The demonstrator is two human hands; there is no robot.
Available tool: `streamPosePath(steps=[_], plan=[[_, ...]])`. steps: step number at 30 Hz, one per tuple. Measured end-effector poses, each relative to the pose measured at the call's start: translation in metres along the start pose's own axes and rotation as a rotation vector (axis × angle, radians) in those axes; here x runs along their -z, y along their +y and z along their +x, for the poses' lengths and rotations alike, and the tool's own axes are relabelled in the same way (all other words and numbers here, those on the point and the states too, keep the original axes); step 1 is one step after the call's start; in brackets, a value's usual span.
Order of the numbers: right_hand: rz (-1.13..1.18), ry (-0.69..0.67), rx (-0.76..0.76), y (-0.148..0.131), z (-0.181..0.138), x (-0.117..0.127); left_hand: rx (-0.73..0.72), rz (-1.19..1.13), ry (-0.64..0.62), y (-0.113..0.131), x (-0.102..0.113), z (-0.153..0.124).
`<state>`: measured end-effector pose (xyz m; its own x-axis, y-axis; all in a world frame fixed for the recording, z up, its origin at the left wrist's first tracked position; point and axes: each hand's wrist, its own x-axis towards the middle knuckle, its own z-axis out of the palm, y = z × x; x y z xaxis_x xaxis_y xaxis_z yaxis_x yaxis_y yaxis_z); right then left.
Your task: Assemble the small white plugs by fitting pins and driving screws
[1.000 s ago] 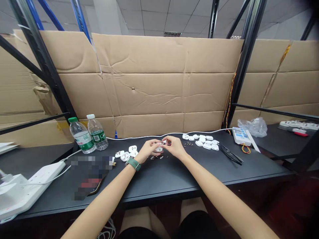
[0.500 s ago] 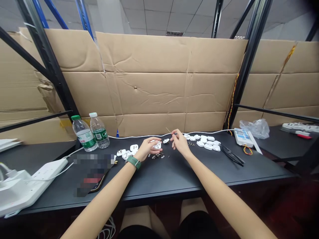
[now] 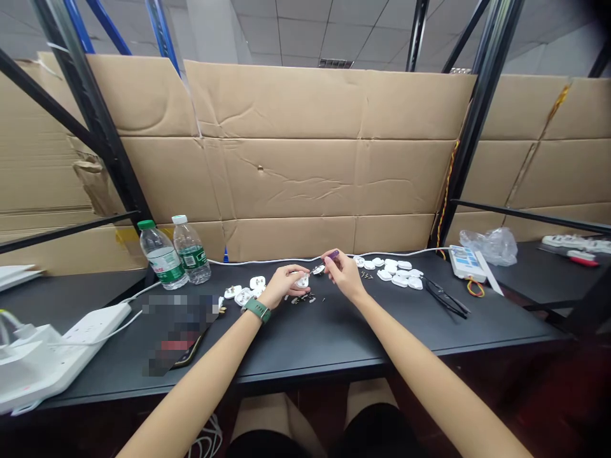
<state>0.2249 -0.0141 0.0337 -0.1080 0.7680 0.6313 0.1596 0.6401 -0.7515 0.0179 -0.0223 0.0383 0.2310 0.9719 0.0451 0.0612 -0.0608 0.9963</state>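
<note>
My left hand [image 3: 285, 283], with a green watch band on its wrist, is closed on a white plug [image 3: 302, 280]. My right hand [image 3: 344, 275] grips a small screwdriver by its purple handle [image 3: 331, 255]; its thin shaft slants down and left toward the plug. Whether the tip touches the plug is too small to tell. Between the hands, a white plug part [image 3: 318, 270] rests on the black table. Loose small metal pieces [image 3: 303, 298] lie just below my left hand. Several other white plugs [image 3: 243, 296] are grouped left of it.
White covers [image 3: 400, 273] and small screws [image 3: 366, 275] lie to the right, near black-handled tweezers or pliers [image 3: 443, 298] and a white device [image 3: 466, 263]. Two water bottles [image 3: 165, 261], a blurred-out phone-like item [image 3: 188, 353] and a power strip [image 3: 71, 353] occupy the left. Cardboard [image 3: 305, 178] stands behind.
My right hand has turned the screwdriver: its shaft pointed up and left before, and now slants down toward the plug with the purple handle uppermost. My left hand stays nearly still.
</note>
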Motion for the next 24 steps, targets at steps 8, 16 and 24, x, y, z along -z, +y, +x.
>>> streamPosePath(steps=[8, 16, 24], plan=[[0.013, -0.063, 0.004, -0.0041, -0.0018, -0.0017, -0.001, 0.008, -0.021, -0.0036, 0.0007, 0.0018], [0.011, -0.092, 0.020, -0.0031, -0.0024, -0.0028, -0.003, 0.018, -0.022, -0.0057, 0.0004, 0.0028], [0.055, -0.065, 0.047, -0.0033, -0.0030, -0.0017, 0.001, 0.023, -0.008, -0.0040, 0.0007, 0.0026]])
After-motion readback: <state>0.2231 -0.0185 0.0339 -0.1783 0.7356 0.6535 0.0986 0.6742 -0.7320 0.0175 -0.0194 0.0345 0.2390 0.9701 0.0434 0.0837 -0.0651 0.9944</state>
